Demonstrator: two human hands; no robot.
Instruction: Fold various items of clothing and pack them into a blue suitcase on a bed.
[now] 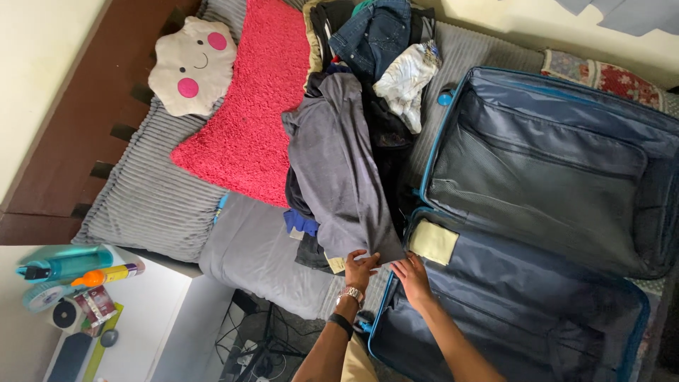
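The left hand (361, 269) is gripping the near hem of the grey garment (339, 170), fingers curled closed over the cloth edge, at lower centre of the frame. The right hand (411, 274) is lying just beside it, fingers extended and nearly flat, touching the same hem where it meets the suitcase (566, 170) rim; whether it is pinching any cloth cannot be told.

The garment is lying on the clothes pile (375, 42) on the bed (254, 247), its long axis running from the hands at lower centre up toward upper centre of the frame, tilted slightly left. It is therefore extending directly away from both hands, with only its near end under them.

The suitcase is lying open to the right of the garment (both halves exposed, lid half at upper right, base half at lower right). The base half is sitting immediately right of the right hand, which is the nearer hand to it; the left hand is one hand-position further left. A pale yellow tag (433, 242) is resting at the case's hinge line, just above the right hand.
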